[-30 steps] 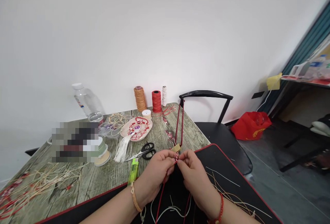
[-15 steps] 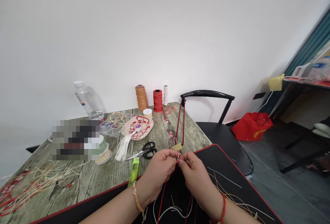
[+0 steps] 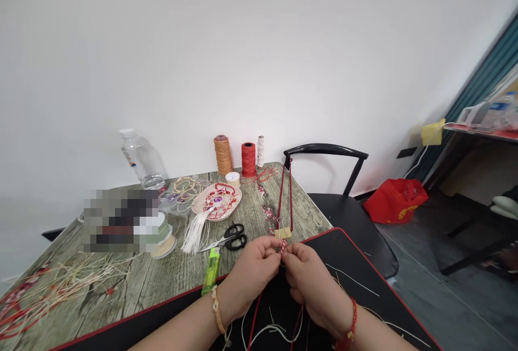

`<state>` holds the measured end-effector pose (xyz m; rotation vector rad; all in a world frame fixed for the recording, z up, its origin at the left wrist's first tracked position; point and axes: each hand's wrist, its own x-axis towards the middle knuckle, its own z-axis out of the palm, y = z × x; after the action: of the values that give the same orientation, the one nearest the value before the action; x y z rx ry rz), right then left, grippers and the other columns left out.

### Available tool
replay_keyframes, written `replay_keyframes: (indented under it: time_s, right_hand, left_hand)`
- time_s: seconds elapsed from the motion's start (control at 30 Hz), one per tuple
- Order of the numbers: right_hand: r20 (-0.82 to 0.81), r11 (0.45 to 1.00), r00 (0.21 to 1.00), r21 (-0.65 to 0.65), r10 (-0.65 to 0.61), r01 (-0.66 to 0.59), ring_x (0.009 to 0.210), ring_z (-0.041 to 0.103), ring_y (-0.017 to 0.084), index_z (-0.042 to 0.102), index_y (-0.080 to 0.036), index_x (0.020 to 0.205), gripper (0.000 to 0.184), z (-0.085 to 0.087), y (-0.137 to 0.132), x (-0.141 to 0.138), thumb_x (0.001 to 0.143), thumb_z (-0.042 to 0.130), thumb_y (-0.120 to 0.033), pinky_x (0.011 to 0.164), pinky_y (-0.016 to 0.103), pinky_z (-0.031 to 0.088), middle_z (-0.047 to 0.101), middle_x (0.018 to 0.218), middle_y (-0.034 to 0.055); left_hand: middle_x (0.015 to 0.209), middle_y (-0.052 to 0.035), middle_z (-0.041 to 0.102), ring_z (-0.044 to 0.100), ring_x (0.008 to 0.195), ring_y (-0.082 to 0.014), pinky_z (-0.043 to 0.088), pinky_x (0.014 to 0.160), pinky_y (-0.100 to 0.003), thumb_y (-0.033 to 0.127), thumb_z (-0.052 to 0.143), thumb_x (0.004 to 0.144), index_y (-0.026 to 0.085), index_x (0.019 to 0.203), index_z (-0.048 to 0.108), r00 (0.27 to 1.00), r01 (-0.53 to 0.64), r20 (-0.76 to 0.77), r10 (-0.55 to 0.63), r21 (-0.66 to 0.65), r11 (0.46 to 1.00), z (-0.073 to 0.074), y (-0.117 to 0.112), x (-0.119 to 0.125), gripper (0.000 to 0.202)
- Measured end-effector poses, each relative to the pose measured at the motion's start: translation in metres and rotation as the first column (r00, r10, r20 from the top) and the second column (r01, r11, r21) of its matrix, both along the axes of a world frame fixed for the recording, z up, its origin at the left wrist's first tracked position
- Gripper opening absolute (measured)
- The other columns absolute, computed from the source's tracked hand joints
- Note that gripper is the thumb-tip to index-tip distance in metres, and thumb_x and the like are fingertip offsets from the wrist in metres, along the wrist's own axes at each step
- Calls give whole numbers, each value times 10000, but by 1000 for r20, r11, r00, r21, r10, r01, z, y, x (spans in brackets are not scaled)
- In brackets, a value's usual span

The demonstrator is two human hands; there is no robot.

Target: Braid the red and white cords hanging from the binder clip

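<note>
A red and white braided cord [image 3: 284, 247] hangs below a gold binder clip [image 3: 283, 233], which dark red cords [image 3: 290, 194] tie to the chair's back. My left hand [image 3: 259, 265] is closed, thumb and fingertips pinching the braid from the left. On the right side my right hand [image 3: 309, 275] pinches the same braid just below the clip. Loose red and white strands [image 3: 275, 328] trail beneath both hands over a black mat [image 3: 327, 248] with a red edge. The fingertips partly hide the braid.
Black-handled scissors [image 3: 234, 236] and a green lighter [image 3: 211, 271] lie left of my hands. Behind them are a plate [image 3: 198, 202] with red-white cords and a white tassel [image 3: 196, 235], thread spools [image 3: 248, 159] and a bottle [image 3: 141, 159]. A black chair [image 3: 348, 216] stands at right.
The clip and braid have shifted slightly right and tilted the other way. My fingers have moved a little with them, still pinching the braid.
</note>
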<state>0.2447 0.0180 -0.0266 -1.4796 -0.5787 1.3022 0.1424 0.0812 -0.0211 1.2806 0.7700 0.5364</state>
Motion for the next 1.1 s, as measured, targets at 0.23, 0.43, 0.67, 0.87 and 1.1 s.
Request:
replay_keyframes:
  time_s: [0.23,0.43,0.67,0.87,1.1]
  right_hand:
    - [-50,1000,999,2,-13,13,357,164,41,399,-226,758,113,5,-2,0,821,481,-272,346,174,86,263,431,-140]
    - [-63,999,998,20,-30,31,348,170,39,389,-229,753,104,2,-2,0,822,468,-233,342,165,85,259,425,-144]
    - [-51,1000,998,-6,-25,25,341,173,41,401,-226,762,84,4,0,2,821,455,-199,332,164,95,271,420,-142]
    - [-60,1000,998,-8,-23,22,342,175,42,399,-226,770,87,4,-2,2,837,437,-185,334,167,92,269,422,-140]
    - [-68,1000,997,-2,-22,22,348,170,40,382,-228,753,117,6,-1,1,855,415,-182,345,175,75,264,424,-139]
  left_hand:
    - [448,133,353,253,401,-48,159,440,-211,85,481,676,132,950,621,999,38,-22,-38,15,999,2,2,0,311]
    - [430,130,356,238,383,-46,141,415,-206,135,505,696,132,937,623,997,69,-38,-68,21,997,4,3,0,269]
    - [408,133,364,225,360,-50,143,370,-193,153,506,716,131,971,608,996,76,-47,-74,27,997,1,4,-1,275]
    - [419,125,387,234,370,-48,155,366,-184,169,509,739,130,972,604,995,82,-59,-80,40,996,4,4,-1,254]
    - [401,127,376,238,363,-52,147,358,-186,165,504,708,128,969,612,994,88,-62,-85,47,995,2,5,-1,285]
